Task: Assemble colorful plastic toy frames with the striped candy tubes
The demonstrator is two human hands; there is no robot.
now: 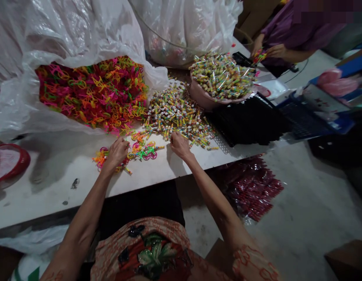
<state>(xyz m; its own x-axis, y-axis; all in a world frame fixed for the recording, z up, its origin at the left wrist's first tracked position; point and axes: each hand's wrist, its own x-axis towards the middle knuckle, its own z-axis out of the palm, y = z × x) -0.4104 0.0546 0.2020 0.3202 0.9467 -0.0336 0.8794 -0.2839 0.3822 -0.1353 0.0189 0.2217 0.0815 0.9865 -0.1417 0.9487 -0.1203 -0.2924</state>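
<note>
I see my left hand resting palm-down on the white tabletop, its fingers curled loosely over a small scatter of neon plastic toy glasses; whether they pinch any single piece I cannot tell. My right hand lies just right of that scatter, fingertips drawn together and touching the near edge of the heap of small wrapped candy tubes spread on the tabletop. What sits between those fingertips is too small to make out.

Taking the candy heap as my landmark: to its left, a large clear plastic bag lies open, full of pink, orange, green and yellow toy glasses. Behind the heap and to its right stands a pink bowl piled with more wrapped tubes. Directly right of the heap rests a stack of black plastic trays. Far beyond the heap, past the bowl, another person's hands in purple sleeves hold a few coloured pieces. Well left of the heap, at the table's edge, sits a red mesh basket. Below the heap, on the floor, lie red packets in clear wrap.
</note>
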